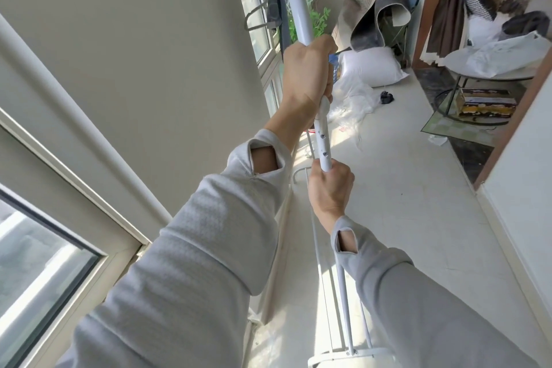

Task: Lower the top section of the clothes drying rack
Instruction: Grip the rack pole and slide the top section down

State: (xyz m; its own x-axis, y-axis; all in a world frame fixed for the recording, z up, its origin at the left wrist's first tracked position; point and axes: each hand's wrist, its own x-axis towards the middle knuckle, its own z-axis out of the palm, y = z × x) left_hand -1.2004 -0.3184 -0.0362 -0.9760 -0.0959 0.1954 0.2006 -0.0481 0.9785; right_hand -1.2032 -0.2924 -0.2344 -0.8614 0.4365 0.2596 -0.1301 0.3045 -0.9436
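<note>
The white metal drying rack stands along the window wall. Its top section [295,6] is a curved white tube running up and away from me. My left hand [307,72] is closed around this tube just above the joint. Below it a narrower post with several adjustment holes and pins [323,140] shows between my hands. My right hand [330,185] grips the post lower down. The rack's lower rails [343,302] run down toward the floor. A dark garment and a hanger [273,9] hang from the far end of the top bar.
A wall and window frames [89,188] are close on the left. On the floor ahead lie a white pillow [370,66], crumpled plastic [352,98] and a draped rug [376,15]. A chair with bedding [493,54] and a cardboard box [487,101] sit at the right doorway.
</note>
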